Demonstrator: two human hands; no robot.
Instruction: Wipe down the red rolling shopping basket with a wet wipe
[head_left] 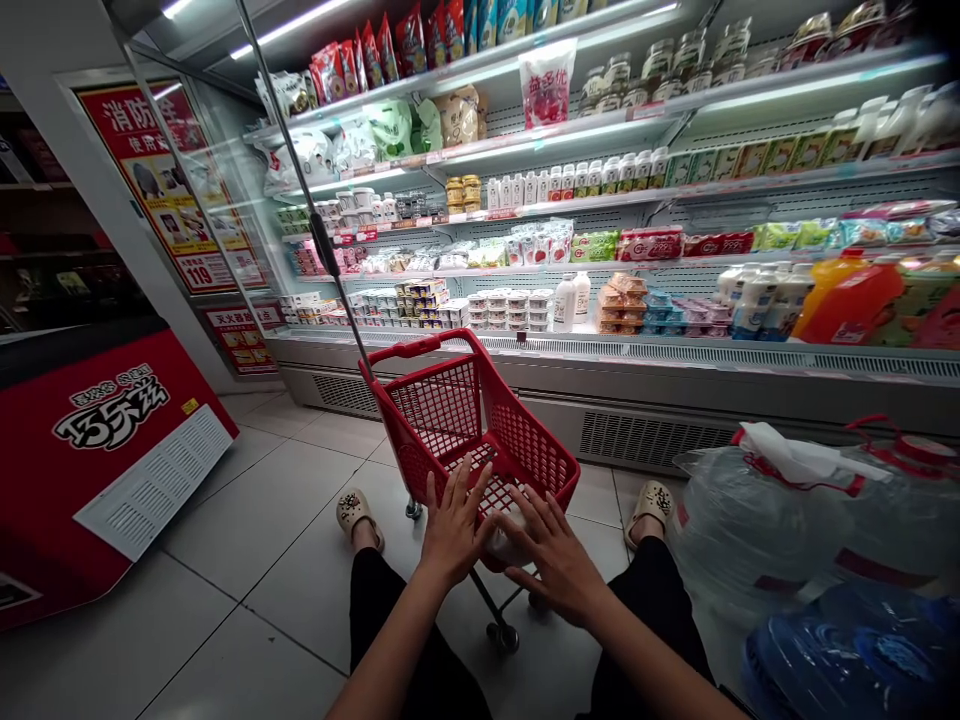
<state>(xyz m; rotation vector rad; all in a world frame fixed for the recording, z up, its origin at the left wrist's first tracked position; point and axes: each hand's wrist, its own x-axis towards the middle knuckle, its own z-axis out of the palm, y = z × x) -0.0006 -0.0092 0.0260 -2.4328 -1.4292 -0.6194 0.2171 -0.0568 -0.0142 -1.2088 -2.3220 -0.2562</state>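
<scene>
A small red shopping cart with mesh sides and a tall pole stands in front of me, between my feet. My left hand is over its near edge, palm down, fingers spread. Beside it my right hand is likewise open, its fingers reaching toward the basket. The thumbs come close together. Neither hand grips anything; whether they touch the cart cannot be made out. A pale patch shows between the hands, its nature unclear. I see nothing lying in the basket.
An open refrigerated shelf with cups, bottles and bags runs across behind the cart. To the right stand large clear water bottles and a blue water jug. At left is a red freezer. My clogs flank the cart.
</scene>
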